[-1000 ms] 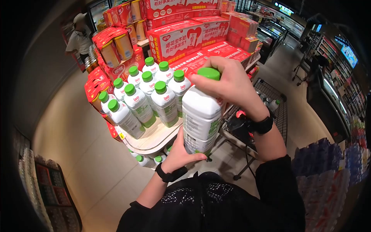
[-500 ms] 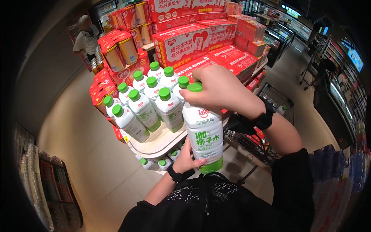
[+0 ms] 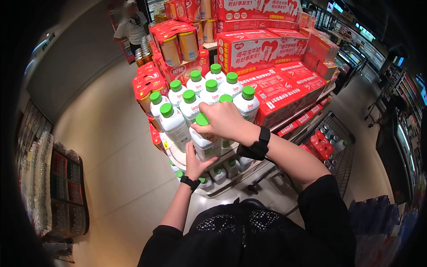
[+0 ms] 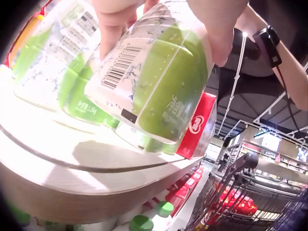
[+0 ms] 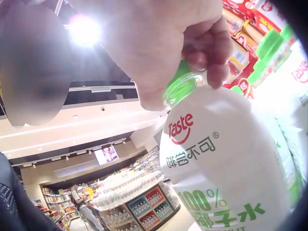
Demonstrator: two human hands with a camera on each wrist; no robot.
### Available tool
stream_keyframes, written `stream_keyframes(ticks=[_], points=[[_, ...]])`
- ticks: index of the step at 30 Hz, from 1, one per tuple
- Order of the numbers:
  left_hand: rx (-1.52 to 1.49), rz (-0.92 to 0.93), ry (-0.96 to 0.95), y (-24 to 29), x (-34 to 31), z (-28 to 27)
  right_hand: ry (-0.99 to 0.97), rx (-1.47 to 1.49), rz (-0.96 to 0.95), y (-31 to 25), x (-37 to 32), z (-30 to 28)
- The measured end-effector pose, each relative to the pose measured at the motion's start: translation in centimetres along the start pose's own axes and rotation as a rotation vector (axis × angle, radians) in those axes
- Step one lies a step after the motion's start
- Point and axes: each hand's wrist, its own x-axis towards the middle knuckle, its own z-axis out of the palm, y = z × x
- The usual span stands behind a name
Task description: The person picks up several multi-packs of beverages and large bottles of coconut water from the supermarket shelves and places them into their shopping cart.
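Note:
A white coconut water bottle (image 3: 207,146) with a green cap is held between both hands at the front edge of the wooden display shelf (image 4: 96,180). My right hand (image 3: 224,121) grips it by the cap from above. Low on its sides, my left hand (image 3: 195,165) holds it between thumb and fingers. In the left wrist view the bottle's base (image 4: 163,122) hangs tilted close over the board. The right wrist view shows the front label (image 5: 207,159). Behind it stand several matching bottles (image 3: 173,122) in rows.
Red drink cartons (image 3: 284,86) are stacked behind and right of the bottles, with red packs of cans (image 3: 178,42) at the back left. More bottles (image 3: 218,174) stand on a lower shelf. A shopping cart (image 3: 336,155) holding cans and a red pack is at the right.
The bottle first turned so its front label faced me, then moved forward from in front of my body to the shelf edge. Both hands kept hold of it.

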Motion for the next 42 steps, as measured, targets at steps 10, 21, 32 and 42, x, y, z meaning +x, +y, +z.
stream_keyframes(ticks=[10, 21, 32, 42], points=[[0.141, -0.048, 0.108, -1.4, 1.1, 2.7, -0.089, -0.07, 0.081, 2.7, 1.4, 3.3], [0.065, -0.143, 0.12, -1.7, 1.3, 3.4, 0.165, -0.087, -0.153, 1.2, -2.5, -4.5], [0.132, 0.604, 0.077, 10.8, 0.4, 6.0, 0.355, -0.347, 0.948, 14.4, -33.5, -29.0], [0.138, 0.36, -0.763, 17.7, -6.3, 26.9, -0.058, -0.325, 1.368, 41.2, -62.2, -26.9]])
